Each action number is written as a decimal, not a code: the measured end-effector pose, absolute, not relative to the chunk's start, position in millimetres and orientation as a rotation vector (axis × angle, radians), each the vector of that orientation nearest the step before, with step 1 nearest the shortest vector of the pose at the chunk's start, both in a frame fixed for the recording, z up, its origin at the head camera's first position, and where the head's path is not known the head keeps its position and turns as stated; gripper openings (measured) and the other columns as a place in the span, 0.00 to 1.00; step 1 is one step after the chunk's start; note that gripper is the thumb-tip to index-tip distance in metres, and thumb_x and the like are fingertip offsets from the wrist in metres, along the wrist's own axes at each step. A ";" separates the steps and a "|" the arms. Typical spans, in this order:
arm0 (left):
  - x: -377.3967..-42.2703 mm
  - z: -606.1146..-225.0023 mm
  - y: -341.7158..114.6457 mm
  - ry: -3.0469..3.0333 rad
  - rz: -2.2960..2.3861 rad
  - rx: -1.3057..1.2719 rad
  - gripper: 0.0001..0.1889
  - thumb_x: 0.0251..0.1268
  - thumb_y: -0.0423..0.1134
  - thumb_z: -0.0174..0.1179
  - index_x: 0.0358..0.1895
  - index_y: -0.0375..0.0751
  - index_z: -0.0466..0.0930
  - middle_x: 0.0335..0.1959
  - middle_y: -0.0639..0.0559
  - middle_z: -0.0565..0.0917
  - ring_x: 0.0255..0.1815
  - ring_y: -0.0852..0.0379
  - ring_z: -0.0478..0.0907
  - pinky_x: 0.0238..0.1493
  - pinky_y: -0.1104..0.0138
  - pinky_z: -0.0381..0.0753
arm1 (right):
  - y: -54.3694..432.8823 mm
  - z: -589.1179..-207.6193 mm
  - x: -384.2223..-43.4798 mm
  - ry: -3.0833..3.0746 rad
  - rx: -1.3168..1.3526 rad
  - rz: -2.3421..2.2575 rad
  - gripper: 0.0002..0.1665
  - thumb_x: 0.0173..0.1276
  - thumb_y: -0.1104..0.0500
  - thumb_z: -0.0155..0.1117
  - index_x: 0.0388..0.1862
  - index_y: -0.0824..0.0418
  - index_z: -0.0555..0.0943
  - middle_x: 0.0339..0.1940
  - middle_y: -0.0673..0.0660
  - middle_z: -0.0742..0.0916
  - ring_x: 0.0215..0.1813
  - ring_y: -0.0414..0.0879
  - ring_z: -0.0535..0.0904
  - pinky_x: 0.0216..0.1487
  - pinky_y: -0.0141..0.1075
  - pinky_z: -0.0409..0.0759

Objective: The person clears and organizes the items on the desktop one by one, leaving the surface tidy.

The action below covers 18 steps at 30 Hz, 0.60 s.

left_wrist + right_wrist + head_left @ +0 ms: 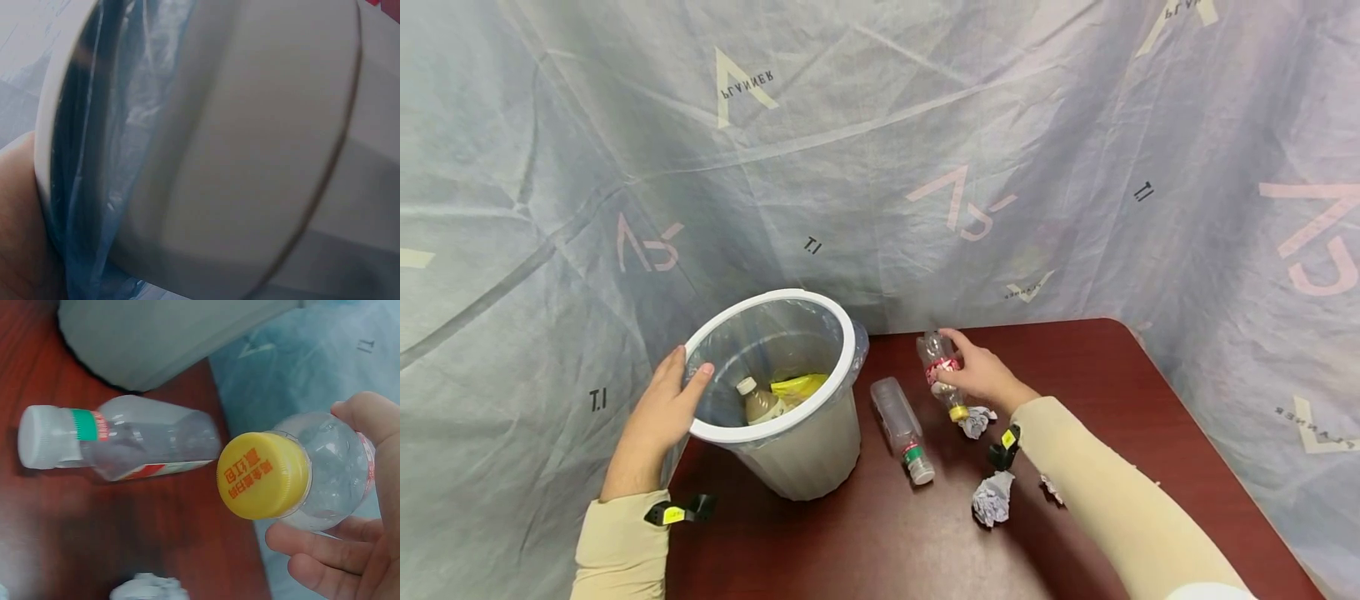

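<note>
My left hand [662,406] rests on the left side of the white rim [847,350] of a lined trash bin [808,462]. Its fingers look straight, and the thumb lies across the rim; the left wrist view shows only part of this hand [25,219]. In my right hand [985,375] is a clear plastic bottle with a red label [942,367], tilted with its yellow cap [262,475] toward me. The right wrist view has thumb and fingers on opposite sides of that bottle. Between bin and right hand lies another clear bottle [895,412], white-capped with a green band.
Crumpled paper balls [992,500] lie on the dark red table [880,550], one [976,422] just below the held bottle. Inside the bin are a capped bottle [762,406] and a yellow wrapper [801,386]. A grey printed sheet [880,167] hangs behind the table.
</note>
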<state>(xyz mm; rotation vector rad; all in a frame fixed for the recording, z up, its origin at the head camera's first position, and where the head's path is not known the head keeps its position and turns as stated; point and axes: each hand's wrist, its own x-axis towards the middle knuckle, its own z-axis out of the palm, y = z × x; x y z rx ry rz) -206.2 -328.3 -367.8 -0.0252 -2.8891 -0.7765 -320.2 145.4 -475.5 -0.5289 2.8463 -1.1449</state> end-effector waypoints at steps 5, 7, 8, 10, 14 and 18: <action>-205.8 -367.2 -327.5 -2.897 -0.778 -0.020 0.45 0.81 0.63 0.35 0.79 0.25 0.39 0.79 0.24 0.44 0.77 0.23 0.44 0.70 0.30 0.47 | 144.6 -448.2 -327.8 2.841 -0.519 -1.147 0.49 0.66 0.46 0.69 0.81 0.44 0.56 0.54 0.63 0.85 0.33 0.47 0.85 0.33 0.40 0.83; -206.5 -367.2 -327.7 -2.898 -0.779 -0.021 0.45 0.81 0.63 0.35 0.79 0.26 0.38 0.79 0.25 0.44 0.78 0.23 0.43 0.71 0.30 0.47 | 143.8 -435.3 -330.0 2.839 -0.518 -1.149 0.49 0.66 0.46 0.69 0.81 0.42 0.55 0.53 0.63 0.85 0.30 0.47 0.86 0.32 0.40 0.84; -206.8 -367.2 -327.8 -2.897 -0.776 -0.020 0.45 0.81 0.63 0.35 0.79 0.26 0.39 0.79 0.25 0.44 0.78 0.23 0.44 0.71 0.30 0.47 | 143.3 -429.5 -331.3 2.839 -0.520 -1.153 0.49 0.66 0.45 0.69 0.81 0.42 0.55 0.53 0.63 0.85 0.29 0.47 0.86 0.31 0.40 0.84; -207.5 -367.4 -328.2 -2.898 -0.776 -0.019 0.45 0.81 0.63 0.35 0.80 0.26 0.38 0.79 0.25 0.44 0.78 0.23 0.43 0.71 0.30 0.47 | 141.6 -417.1 -333.5 2.845 -0.529 -1.155 0.50 0.66 0.45 0.69 0.81 0.42 0.55 0.52 0.63 0.85 0.27 0.47 0.85 0.31 0.41 0.84; -207.5 -367.4 -328.3 -2.898 -0.770 -0.016 0.45 0.81 0.63 0.35 0.80 0.26 0.39 0.79 0.25 0.44 0.78 0.23 0.44 0.70 0.30 0.47 | 134.2 -392.1 -337.5 2.829 -0.544 -1.204 0.50 0.66 0.45 0.70 0.81 0.43 0.55 0.54 0.63 0.84 0.27 0.48 0.86 0.30 0.42 0.86; -206.2 -366.9 -327.8 -2.898 -0.767 -0.020 0.45 0.81 0.63 0.35 0.80 0.26 0.39 0.79 0.25 0.45 0.77 0.23 0.45 0.71 0.30 0.48 | 123.8 -368.2 -340.3 2.818 -0.577 -1.224 0.49 0.67 0.45 0.70 0.81 0.41 0.55 0.54 0.63 0.84 0.27 0.51 0.86 0.30 0.43 0.86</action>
